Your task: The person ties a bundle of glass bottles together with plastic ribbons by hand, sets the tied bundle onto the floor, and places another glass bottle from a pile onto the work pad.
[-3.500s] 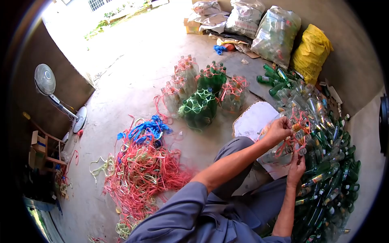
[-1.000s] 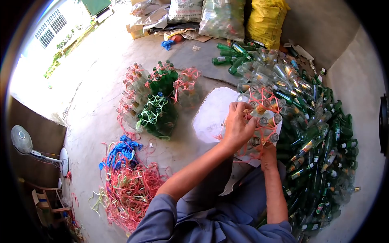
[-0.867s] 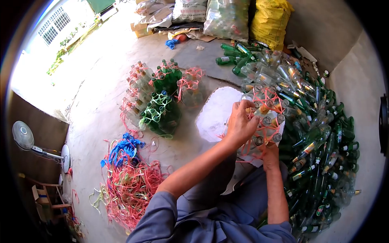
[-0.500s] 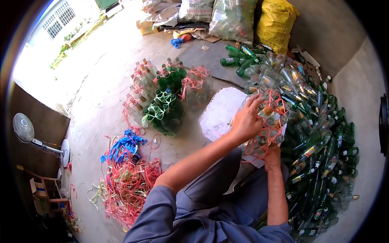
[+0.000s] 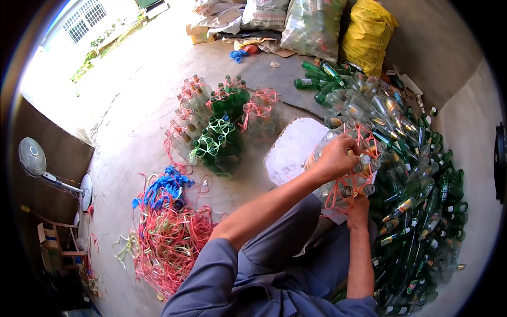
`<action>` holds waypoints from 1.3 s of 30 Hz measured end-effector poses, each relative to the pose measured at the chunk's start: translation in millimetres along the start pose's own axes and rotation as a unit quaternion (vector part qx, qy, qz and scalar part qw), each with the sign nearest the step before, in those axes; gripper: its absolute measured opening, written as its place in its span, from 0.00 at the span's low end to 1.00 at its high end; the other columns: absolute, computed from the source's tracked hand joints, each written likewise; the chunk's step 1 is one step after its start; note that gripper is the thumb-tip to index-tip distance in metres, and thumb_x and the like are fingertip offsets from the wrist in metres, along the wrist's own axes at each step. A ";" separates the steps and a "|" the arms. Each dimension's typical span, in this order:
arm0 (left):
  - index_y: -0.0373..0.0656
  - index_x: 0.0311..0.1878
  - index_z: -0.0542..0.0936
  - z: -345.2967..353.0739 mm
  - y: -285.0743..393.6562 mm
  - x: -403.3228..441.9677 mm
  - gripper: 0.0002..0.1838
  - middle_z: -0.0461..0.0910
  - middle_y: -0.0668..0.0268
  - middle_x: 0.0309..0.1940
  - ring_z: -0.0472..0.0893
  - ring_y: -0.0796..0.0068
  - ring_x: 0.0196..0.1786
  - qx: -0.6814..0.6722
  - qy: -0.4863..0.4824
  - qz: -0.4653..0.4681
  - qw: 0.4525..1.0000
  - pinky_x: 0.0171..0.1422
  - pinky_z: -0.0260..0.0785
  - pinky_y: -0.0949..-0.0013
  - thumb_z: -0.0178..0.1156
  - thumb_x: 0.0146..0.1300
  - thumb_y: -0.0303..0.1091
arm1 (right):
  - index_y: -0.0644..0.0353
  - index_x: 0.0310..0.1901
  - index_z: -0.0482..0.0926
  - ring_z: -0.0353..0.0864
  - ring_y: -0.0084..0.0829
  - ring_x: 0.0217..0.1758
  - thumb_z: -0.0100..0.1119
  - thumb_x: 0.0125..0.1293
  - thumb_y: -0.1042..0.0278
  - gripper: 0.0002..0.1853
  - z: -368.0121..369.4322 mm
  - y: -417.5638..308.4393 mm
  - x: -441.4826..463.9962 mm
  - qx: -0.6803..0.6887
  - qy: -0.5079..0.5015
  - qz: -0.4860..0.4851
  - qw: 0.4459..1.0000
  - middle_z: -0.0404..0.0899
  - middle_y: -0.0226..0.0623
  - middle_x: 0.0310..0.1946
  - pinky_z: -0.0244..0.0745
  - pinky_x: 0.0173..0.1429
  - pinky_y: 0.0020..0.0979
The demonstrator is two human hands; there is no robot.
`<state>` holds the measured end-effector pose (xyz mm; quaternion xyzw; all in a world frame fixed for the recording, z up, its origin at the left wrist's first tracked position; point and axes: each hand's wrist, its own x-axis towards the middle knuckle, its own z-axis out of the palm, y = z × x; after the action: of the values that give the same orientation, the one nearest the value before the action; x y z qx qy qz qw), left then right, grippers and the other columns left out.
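Note:
A bundle of clear glass bottles [image 5: 346,191] stands in front of me, with red plastic strap [image 5: 334,196] woven around the necks. Over the middle of the bundle, my left hand [image 5: 336,157] has its fingers bent into a pinch on the strap among the necks. My right hand [image 5: 358,212] is closed at the near side of the bundle, where a strand of the strap runs to it; its fingertips are partly hidden. Beneath and beside the bundle lies a white board [image 5: 296,142].
Loose green and clear bottles [image 5: 417,195] pile up on my right. Tied green bottles [image 5: 219,145] and other bundles stand ahead. To the left lie tangled red straps [image 5: 171,240] with blue strips [image 5: 166,187]. A fan [image 5: 33,157] stands far left; a yellow sack [image 5: 368,37] is at the back.
My left hand has gone from stretched fingers over the necks to a bent-finger pinch, a little lower. My right hand stays near the bundle's near side. The whole view has shifted slightly.

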<state>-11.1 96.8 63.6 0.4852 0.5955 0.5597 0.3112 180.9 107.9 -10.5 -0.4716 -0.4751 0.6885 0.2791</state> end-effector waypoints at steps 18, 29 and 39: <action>0.33 0.33 0.84 -12.3 14.7 3.2 0.13 0.80 0.52 0.42 0.83 0.57 0.45 0.020 0.011 -0.042 0.999 0.51 0.74 0.60 0.70 0.54 0.36 | 0.65 0.59 0.76 0.86 0.32 0.40 0.66 0.58 0.74 0.25 -3.4 12.2 8.5 0.020 -0.002 0.011 1.000 0.83 0.37 0.47 0.90 0.33 0.39; 0.32 0.41 0.81 -22.7 6.4 4.0 0.09 0.81 0.65 0.28 0.79 0.78 0.22 -0.107 -0.004 -0.123 0.987 0.26 0.72 0.69 0.65 0.61 0.28 | 0.63 0.62 0.74 0.87 0.31 0.45 0.67 0.66 0.60 0.26 19.9 6.5 12.4 -0.097 0.015 -0.030 0.995 0.82 0.37 0.52 0.89 0.31 0.33; 0.38 0.45 0.83 -14.4 -9.9 7.5 0.14 0.82 0.49 0.42 0.82 0.46 0.44 0.055 0.126 0.020 0.990 0.49 0.74 0.51 0.64 0.52 0.25 | 0.61 0.59 0.77 0.86 0.33 0.38 0.70 0.64 0.58 0.25 8.9 12.0 32.3 -0.193 -0.025 -0.056 0.979 0.83 0.37 0.47 0.85 0.29 0.31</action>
<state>-29.0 99.4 58.0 0.4386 0.6500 0.5891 0.1952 160.6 126.6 -33.0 -0.4717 -0.6314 0.5790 0.2090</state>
